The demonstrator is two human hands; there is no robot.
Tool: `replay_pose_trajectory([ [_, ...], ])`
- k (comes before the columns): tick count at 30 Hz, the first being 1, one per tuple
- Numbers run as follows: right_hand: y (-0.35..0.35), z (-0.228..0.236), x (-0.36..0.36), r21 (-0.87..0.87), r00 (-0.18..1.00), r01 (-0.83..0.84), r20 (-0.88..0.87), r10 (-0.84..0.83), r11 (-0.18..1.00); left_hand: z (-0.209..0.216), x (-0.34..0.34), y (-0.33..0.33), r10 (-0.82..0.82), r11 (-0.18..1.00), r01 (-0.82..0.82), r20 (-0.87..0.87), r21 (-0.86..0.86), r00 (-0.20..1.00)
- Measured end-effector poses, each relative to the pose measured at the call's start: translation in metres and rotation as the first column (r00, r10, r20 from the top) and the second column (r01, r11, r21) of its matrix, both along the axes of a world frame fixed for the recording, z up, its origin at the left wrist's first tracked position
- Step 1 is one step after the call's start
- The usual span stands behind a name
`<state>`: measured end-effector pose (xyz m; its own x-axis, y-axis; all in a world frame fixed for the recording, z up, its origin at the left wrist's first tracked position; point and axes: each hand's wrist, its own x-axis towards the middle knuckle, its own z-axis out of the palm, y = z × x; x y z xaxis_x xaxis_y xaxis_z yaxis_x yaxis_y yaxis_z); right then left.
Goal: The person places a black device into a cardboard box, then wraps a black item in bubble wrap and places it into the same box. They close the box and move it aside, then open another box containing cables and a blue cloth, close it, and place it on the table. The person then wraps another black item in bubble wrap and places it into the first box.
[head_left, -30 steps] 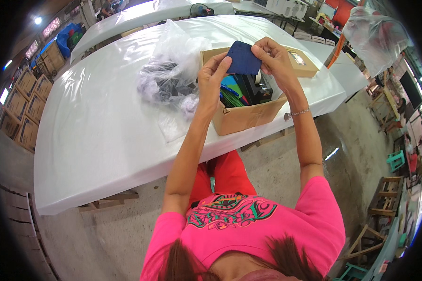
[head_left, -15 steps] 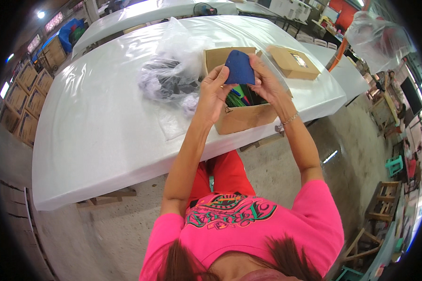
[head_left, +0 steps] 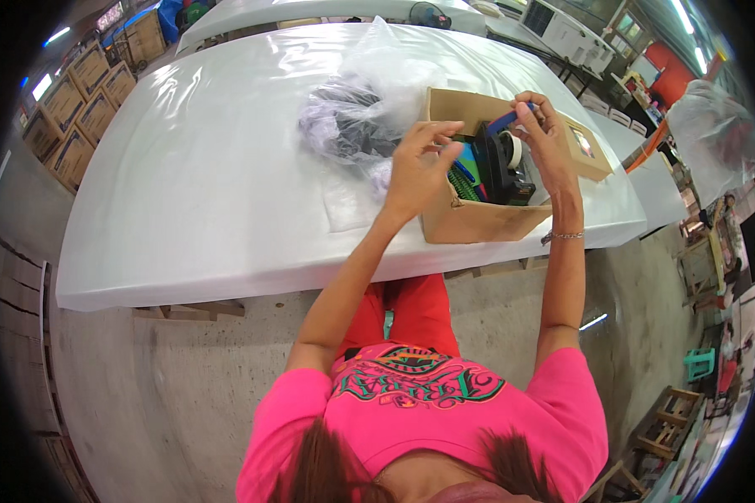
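Observation:
Pinched in my right hand point(head_left: 549, 144) is a dark blue flat piece with a rounded end point(head_left: 503, 121), turned nearly edge-on; I cannot tell its material. It is above an open cardboard box point(head_left: 483, 226) at the table's near edge. My left hand point(head_left: 421, 172) is over the box's left side, fingers apart and nothing in them. Inside the box lie a black tape dispenser point(head_left: 495, 172) with a pale tape roll point(head_left: 512, 151), a green spiral-edged thing point(head_left: 463, 184) and blue pens point(head_left: 466, 172). My hands partly cover the box's contents.
A clear plastic bag point(head_left: 344, 117) with dark and pale stuff inside lies left of the box. The box's lid point(head_left: 591, 155) is to its right. White sheeting covers the large table point(head_left: 193, 193). Cartons point(head_left: 75, 101) are stacked at the far left.
My left hand has let go of the blue piece and moved away from it. My right hand has tilted the piece edge-on, over the box. The view has shifted, showing more box contents.

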<state>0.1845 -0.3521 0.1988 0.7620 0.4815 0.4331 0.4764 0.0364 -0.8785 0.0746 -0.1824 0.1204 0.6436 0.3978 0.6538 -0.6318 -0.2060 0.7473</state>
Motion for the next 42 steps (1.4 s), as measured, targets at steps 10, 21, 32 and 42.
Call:
replay_pose_trajectory([
  [10,0.014,-0.017,0.031,-0.598,0.904,0.24,0.425,0.049,0.765,-0.047,0.075,0.108,0.523,0.798,-0.431,-0.128,0.421,0.843],
  [21,0.114,-0.045,0.057,-0.631,0.882,0.093,0.411,0.23,0.77,-0.067,0.093,0.146,0.369,0.874,-0.182,-0.371,0.45,0.852],
  [32,0.183,-0.055,0.058,-0.396,0.779,0.336,0.626,-0.016,0.855,0.066,-0.038,0.175,0.091,0.988,-0.064,-0.187,0.144,0.978],
  [42,0.19,-0.016,0.036,-0.309,0.961,-0.223,0.091,0.262,0.924,0.082,-0.105,0.203,0.265,0.964,-0.265,-0.008,0.002,0.964],
])
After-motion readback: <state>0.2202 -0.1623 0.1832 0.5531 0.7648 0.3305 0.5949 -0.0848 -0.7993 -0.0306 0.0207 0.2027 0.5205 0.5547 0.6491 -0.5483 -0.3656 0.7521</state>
